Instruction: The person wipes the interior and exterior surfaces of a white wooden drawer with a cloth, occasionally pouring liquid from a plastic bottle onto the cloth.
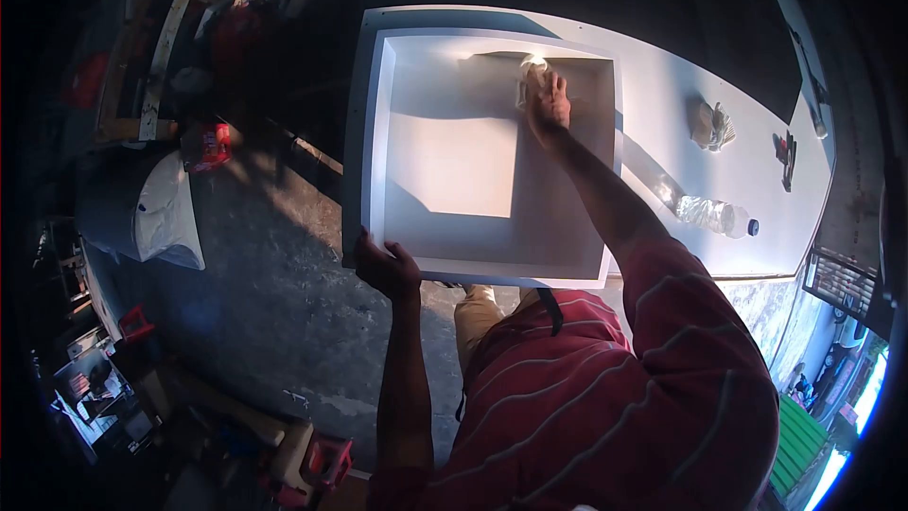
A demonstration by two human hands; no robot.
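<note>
A white open box frame point(378, 132) lies flat on a long white board point(662, 104). My left hand point(383, 265) grips the frame's near left corner. My right hand point(547, 99) reaches deep inside the frame and presses a pale cloth point(530, 71) against the far inner wall. Sunlight falls as a bright square on the frame's floor.
On the board to the right lie a crumpled rag point(711, 125), a clear plastic bottle point(714, 215) on its side and a small dark tool point(786, 156). Left of the board is a dark concrete floor with a white sack point(170, 213), red items and wooden planks point(161, 47).
</note>
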